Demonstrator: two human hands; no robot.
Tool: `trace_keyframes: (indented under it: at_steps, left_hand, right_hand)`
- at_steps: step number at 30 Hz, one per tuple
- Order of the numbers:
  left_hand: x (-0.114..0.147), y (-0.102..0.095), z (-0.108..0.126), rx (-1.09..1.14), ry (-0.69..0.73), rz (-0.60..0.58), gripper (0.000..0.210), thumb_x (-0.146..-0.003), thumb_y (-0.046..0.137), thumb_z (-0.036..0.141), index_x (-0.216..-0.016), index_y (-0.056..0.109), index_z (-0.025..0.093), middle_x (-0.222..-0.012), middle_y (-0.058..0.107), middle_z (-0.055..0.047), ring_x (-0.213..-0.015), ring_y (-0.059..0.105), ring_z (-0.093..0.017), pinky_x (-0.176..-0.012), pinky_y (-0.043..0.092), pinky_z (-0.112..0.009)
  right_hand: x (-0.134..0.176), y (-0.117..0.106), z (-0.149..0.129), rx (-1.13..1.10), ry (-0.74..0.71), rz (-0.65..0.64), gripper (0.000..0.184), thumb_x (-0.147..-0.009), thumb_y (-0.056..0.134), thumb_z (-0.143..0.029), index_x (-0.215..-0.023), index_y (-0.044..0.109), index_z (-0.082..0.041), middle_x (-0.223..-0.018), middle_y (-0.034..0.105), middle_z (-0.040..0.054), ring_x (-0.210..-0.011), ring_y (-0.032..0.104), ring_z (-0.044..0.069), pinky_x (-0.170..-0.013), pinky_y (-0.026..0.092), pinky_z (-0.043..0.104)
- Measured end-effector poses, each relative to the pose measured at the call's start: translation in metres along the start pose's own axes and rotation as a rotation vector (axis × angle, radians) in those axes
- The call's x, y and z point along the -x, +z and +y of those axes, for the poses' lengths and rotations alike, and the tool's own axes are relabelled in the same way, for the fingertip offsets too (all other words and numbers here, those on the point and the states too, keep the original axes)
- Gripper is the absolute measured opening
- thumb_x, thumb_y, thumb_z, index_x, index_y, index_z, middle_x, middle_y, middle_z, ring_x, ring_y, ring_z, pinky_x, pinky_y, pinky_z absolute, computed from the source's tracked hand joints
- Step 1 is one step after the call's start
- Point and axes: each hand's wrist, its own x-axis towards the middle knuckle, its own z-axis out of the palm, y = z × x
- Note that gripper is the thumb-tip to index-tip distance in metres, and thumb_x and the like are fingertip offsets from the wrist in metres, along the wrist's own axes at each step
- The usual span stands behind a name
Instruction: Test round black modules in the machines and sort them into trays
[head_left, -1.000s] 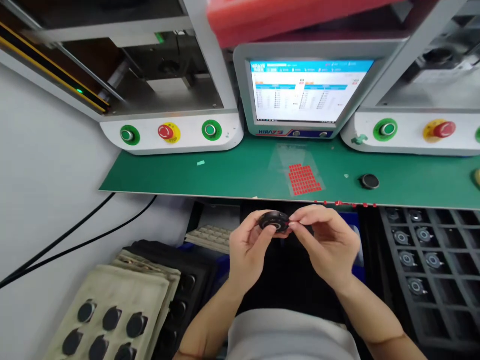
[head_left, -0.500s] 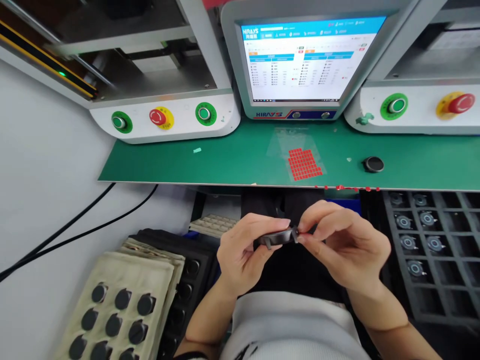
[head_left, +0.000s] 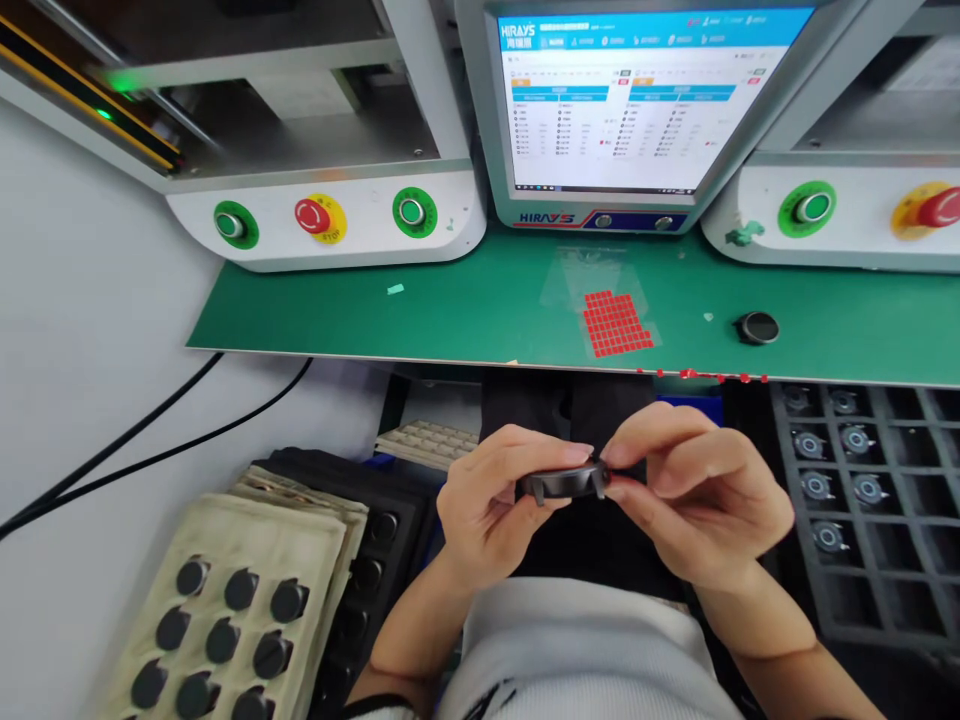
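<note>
A dark round watch case [head_left: 564,484] is held edge-on above my lap, its lugs pointing down toward me. My left hand [head_left: 495,500] grips its left side, thumb below and fingers on top. At the right end of the case, the thumb and forefinger of my right hand [head_left: 697,490] are pinched against its edge; anything tiny between those fingertips is hidden. Another watch case [head_left: 759,327] lies on the green bench top [head_left: 330,310]. Left of it is a sheet of small red stickers [head_left: 619,325] on clear film.
A monitor [head_left: 637,110] stands between two machines with green buttons [head_left: 411,211] and red stop knobs [head_left: 313,214]. Red stickers line the bench edge. At lower left are stacked beige trays [head_left: 247,540] of watch cases; at right, a black compartment tray [head_left: 847,600] holds several. Cables [head_left: 150,420] hang at left.
The view has shifted slightly. Both hands stay on the watch case, which has turned a little, and the right fingertips have moved slightly at its right end.
</note>
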Motion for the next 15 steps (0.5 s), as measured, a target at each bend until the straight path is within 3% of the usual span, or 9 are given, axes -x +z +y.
trace_keyframes:
  at_steps: [5,9,11,15]
  left_hand:
    - [0.001,-0.002,-0.002,0.012,-0.028,-0.003,0.025,-0.091,0.066,0.022,-0.115,0.070,0.019,-0.098,0.075,-0.006,-0.085,0.069,-0.013,-0.072,0.054,-0.022]
    - [0.000,-0.005,-0.004,0.040,-0.083,-0.048,0.022,-0.091,0.066,0.024,-0.112,0.072,0.020,-0.090,0.074,-0.005,-0.080,0.067,-0.012,-0.069,0.052,-0.022]
    - [0.001,-0.005,-0.004,0.048,-0.088,-0.048,0.022,-0.091,0.066,0.025,-0.111,0.072,0.020,-0.089,0.073,-0.004,-0.079,0.067,-0.012,-0.068,0.052,-0.021]
    - [0.002,0.001,-0.006,0.041,-0.024,0.016,0.025,-0.091,0.066,0.022,-0.116,0.070,0.020,-0.096,0.075,-0.006,-0.083,0.069,-0.013,-0.070,0.055,-0.022]
  right_hand:
    - [-0.003,-0.004,-0.001,-0.051,0.084,-0.011,0.030,-0.074,0.071,0.005,-0.086,0.059,-0.021,-0.082,0.069,0.0012,-0.074,0.064,0.014,-0.062,0.055,0.028]
    - [-0.010,-0.013,0.001,-0.165,0.212,-0.166,0.026,-0.076,0.070,0.003,-0.078,0.058,-0.021,-0.076,0.067,-0.0002,-0.069,0.063,0.014,-0.060,0.054,0.028]
    - [-0.012,-0.015,0.002,-0.159,0.184,-0.209,0.025,-0.077,0.069,0.002,-0.078,0.057,-0.021,-0.077,0.066,0.0000,-0.069,0.062,0.013,-0.060,0.053,0.028]
    - [-0.006,-0.011,0.004,-0.010,0.019,-0.133,0.028,-0.078,0.067,0.003,-0.082,0.053,-0.021,-0.085,0.065,0.0014,-0.073,0.063,0.014,-0.060,0.054,0.029]
